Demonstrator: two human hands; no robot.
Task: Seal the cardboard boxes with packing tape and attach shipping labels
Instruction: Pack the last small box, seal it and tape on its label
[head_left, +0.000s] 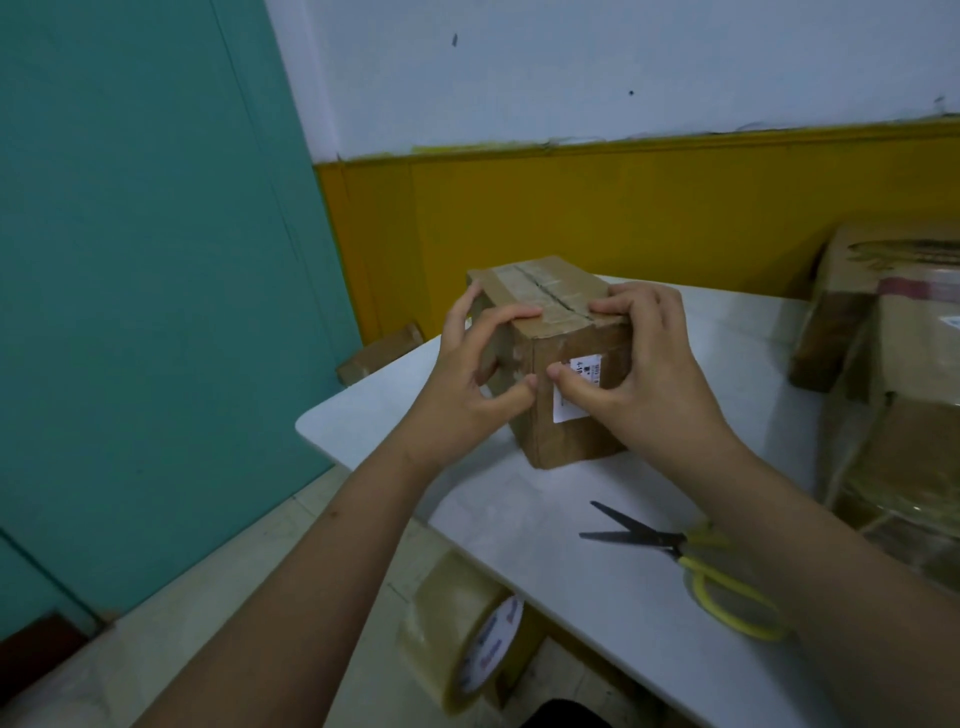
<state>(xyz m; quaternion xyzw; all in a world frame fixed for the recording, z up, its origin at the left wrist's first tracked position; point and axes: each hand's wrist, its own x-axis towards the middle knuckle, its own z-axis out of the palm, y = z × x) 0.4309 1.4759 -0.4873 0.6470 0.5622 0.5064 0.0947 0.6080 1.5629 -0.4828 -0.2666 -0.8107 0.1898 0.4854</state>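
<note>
On the white table (597, 582), left hand (470, 384) and right hand (644, 374) grip the taped cardboard box (566, 431), fingers curled over its top edge

There is a single view, taken from the person's head and facing forward and down. It sits close above the near edge of the worktop (597, 587), with both forearms reaching away from the lens to the box (566, 415) near the middle of the frame. The wide lens bends the lines at the edges. The worktop runs from the near right to the far middle. On the left the view drops past the worktop's edge to the floor (218, 597), and the far wall (597, 208) fills the upper half.
</note>
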